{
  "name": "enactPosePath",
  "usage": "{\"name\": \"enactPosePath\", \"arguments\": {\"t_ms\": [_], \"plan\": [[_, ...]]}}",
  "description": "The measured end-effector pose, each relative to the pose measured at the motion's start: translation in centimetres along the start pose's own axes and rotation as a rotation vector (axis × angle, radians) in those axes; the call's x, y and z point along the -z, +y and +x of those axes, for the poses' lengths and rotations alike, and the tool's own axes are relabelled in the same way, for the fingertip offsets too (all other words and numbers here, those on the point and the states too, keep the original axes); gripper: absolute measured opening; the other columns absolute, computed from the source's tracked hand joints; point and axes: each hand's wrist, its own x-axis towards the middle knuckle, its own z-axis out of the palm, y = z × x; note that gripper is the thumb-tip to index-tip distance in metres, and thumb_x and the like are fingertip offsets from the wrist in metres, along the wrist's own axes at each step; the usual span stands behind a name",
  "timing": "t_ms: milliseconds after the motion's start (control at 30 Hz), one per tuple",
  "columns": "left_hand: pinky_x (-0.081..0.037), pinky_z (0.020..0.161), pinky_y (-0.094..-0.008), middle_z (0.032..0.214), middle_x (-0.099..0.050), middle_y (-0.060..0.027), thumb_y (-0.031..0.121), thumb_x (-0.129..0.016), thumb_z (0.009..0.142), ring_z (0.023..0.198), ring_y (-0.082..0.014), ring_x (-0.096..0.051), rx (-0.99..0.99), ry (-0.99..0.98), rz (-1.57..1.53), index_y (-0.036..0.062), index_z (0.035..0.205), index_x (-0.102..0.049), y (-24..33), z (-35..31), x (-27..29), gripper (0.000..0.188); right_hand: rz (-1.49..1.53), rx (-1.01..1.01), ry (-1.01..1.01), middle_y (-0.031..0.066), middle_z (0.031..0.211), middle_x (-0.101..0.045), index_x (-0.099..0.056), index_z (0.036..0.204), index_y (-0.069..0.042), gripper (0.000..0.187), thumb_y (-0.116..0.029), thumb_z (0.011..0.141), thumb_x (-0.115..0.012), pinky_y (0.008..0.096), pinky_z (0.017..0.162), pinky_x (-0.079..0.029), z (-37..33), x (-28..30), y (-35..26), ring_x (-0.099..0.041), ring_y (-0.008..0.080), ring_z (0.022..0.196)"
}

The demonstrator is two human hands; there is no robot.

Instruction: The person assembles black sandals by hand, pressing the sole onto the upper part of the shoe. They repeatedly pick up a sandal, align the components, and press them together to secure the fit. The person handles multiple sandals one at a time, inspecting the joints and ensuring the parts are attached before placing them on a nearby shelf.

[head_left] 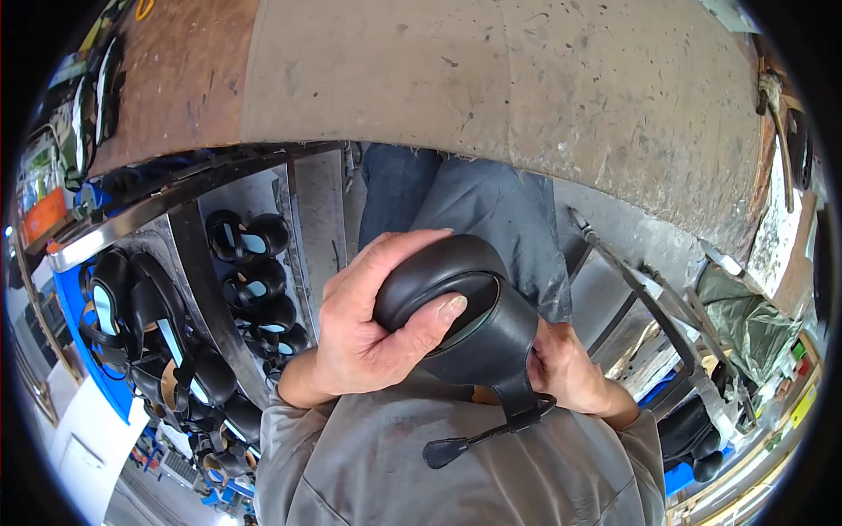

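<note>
Close in front of my chest I hold a black leather sandal (511,337) with both hands. My left hand (373,316) wraps round its rounded, padded-looking end, the thumb pressed over the rim of the opening and the fingers mostly behind. On the other side, my right hand (570,368) grips the sandal with the fingers partly hidden behind it. A thin strap (482,443) with a wide, flat tip hangs from the sandal over my grey apron (421,491).
Many similar black sandals (162,320) crowd a blue tray at the left, and more (254,280) stand on a rack beside it. A worn worktable (491,79) spans the far side. To the right are metal bars (631,280) and a dark green plastic sheet (745,324).
</note>
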Motion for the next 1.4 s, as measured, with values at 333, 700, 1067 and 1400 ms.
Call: {"name": "enactPosePath", "arguments": {"t_ms": [333,700,1067,1400], "plan": [[-0.049,0.071,-0.0281,0.095,-0.063,-0.0163,0.005,-0.068,0.079,0.081,-0.0216,-0.063,-0.072,-0.004,0.109,-0.0066,0.114,-0.054,-0.2,0.3,-0.1,0.040,-0.034,-0.062,-0.096,0.0235,0.077,-0.059,-0.040,0.121,0.016,0.049,0.002,0.077,-0.056,0.0420,0.060,-0.052,0.5,0.7,-0.6,-0.062,0.0384,0.067],[-0.049,0.071,-0.0277,0.095,-0.063,-0.0159,0.006,-0.069,0.078,0.080,-0.0209,-0.063,-0.065,-0.002,0.126,-0.0062,0.116,-0.055,-0.4,0.3,-0.2,0.042,-0.024,-0.132,-0.173,0.0242,0.081,-0.060,-0.038,0.126,0.014,0.053,0.001,0.078,-0.056,0.0415,0.063,-0.053,0.7,0.8,-0.9,-0.063,0.0382,0.068],[-0.049,0.066,-0.0277,0.089,-0.063,-0.0140,0.003,-0.066,0.078,0.074,-0.0198,-0.062,-0.018,-0.057,0.088,-0.0065,0.111,-0.057,0.4,0.3,0.6,0.036,-0.042,-0.066,-0.064,0.0202,0.068,-0.058,-0.046,0.110,0.017,0.038,0.000,0.078,-0.057,0.0405,0.051,-0.050,0.9,0.6,-0.7,-0.061,0.0357,0.056],[-0.051,0.065,-0.0325,0.088,-0.063,-0.0156,0.016,-0.074,0.073,0.074,-0.0265,-0.064,0.012,-0.311,0.360,-0.0016,0.104,-0.064,3.3,2.7,1.1,0.037,-0.097,0.011,-0.008,0.0179,0.067,-0.059,-0.048,0.104,0.012,0.032,-0.002,0.078,-0.060,0.0406,0.046,-0.049,0.6,0.4,-1.0,-0.061,0.0345,0.053]]}}
